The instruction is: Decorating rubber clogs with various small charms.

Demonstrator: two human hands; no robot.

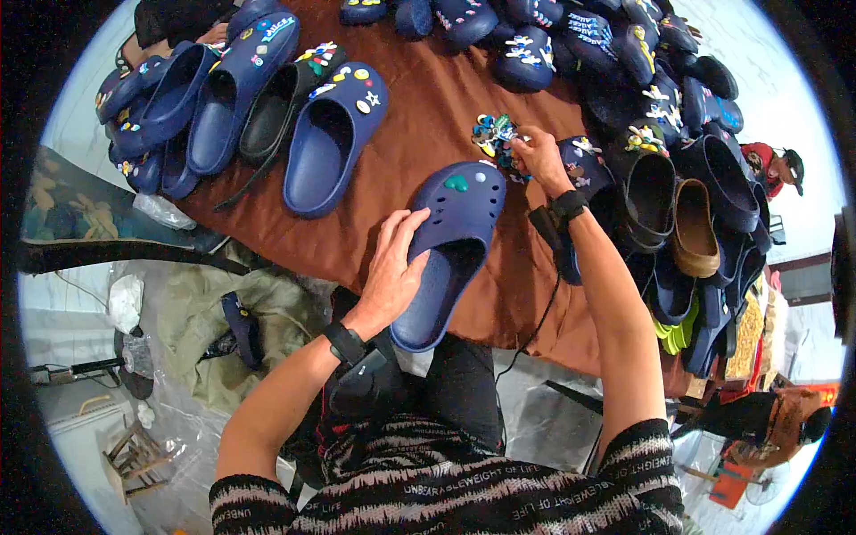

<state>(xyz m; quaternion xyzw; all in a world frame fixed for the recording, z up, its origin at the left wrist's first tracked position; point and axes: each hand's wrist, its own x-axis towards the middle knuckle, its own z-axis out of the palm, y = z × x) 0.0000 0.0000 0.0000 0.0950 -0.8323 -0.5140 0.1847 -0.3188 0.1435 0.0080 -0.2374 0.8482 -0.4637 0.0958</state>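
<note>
A navy blue clog [468, 207] with holes in its upper lies at the table's near edge, toe pointing away from me. A green charm [456, 183] and a pale round one [481, 177] sit on its toe. My left hand [390, 272] grips the clog's left side, fingers on the outside and thumb by the opening. Beyond the toe, to the right, is a small heap of colourful shoe charms [492, 132]. My right hand [539, 159] is at that heap with its fingertips pinched together. What they hold is hidden by the fingers.
A brown cloth [410, 116] covers the table. Decorated clogs [334, 143] stand in a row at the left. A large pile of clogs [651, 192] fills the right and far side. A black cable [538, 325] hangs over the near edge. Another person [774, 168] is at the far right.
</note>
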